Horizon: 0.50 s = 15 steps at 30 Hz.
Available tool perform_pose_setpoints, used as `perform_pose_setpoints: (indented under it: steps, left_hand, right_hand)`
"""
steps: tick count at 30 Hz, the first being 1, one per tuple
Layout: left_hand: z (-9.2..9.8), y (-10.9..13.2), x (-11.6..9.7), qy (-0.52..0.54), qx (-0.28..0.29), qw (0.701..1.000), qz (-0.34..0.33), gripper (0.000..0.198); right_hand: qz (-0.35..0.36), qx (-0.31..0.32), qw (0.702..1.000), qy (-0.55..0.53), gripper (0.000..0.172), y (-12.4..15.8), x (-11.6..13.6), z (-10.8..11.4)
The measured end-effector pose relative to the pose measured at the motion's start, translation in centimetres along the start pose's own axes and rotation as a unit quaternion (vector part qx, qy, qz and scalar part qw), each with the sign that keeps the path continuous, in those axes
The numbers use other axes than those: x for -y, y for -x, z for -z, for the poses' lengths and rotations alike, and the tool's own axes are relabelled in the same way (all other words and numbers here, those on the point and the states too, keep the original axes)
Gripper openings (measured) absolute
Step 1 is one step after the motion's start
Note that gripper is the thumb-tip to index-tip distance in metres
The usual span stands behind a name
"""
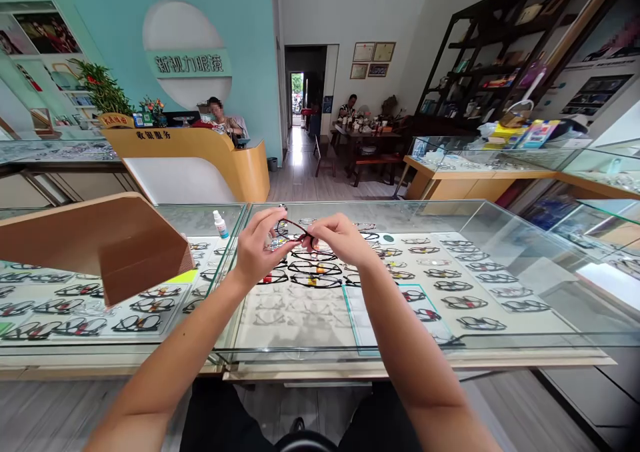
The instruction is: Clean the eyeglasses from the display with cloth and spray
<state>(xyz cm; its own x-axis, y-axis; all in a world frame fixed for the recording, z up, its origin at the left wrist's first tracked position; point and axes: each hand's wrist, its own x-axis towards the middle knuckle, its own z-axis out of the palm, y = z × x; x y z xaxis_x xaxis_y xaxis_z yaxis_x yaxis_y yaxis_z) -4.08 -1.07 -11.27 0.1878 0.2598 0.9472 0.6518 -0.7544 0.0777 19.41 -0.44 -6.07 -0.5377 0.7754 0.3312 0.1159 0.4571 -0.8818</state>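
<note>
Above the glass display case, both hands hold one pair of eyeglasses with a thin, dark reddish frame. My left hand pinches it from the left, thumb below and fingers above. On the other side, my right hand has closed fingers around the frame near a bent, dark part. The fingers hide part of the frame, so I cannot tell whether its temples are folded. Beneath the hands, inside the case, lie rows of eyeglasses, some with red or yellow tags.
A brown angled board stands at left on the counter, near a white spray bottle. One person sits behind the yellow reception desk, another at a wooden table at the back. More display cases stand at right.
</note>
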Motion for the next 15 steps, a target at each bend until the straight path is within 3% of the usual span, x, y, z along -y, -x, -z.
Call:
perform_pose_setpoints:
  steps: [4,6,10,13,15]
  left_hand:
    - [0.9,-4.0,-0.5,0.007,-0.073,0.994,-0.08,0.058]
    - [1.3,-6.5,-0.9,0.005,-0.115,0.989,-0.095,0.059]
    - [1.8,-10.7,-2.0,0.02,-0.197,0.979,-0.039,0.076]
    - [1.8,-12.3,-2.9,0.036,-0.252,0.967,0.027,0.081]
    - [1.8,-12.6,-3.4,0.039,-0.272,0.96,0.051,0.079]
  right_hand:
    - [0.114,-0.049,0.987,0.104,0.046,0.2,3.9,1.3]
    - [0.2,-0.119,0.961,0.151,0.039,0.2,6.1,1.9]
    - [0.35,-0.3,0.869,0.182,0.023,0.2,9.0,2.2]
    - [0.399,-0.392,0.8,0.217,0.031,0.2,9.6,1.7]
    - [0.397,-0.412,0.781,0.25,0.041,0.2,9.5,1.2]
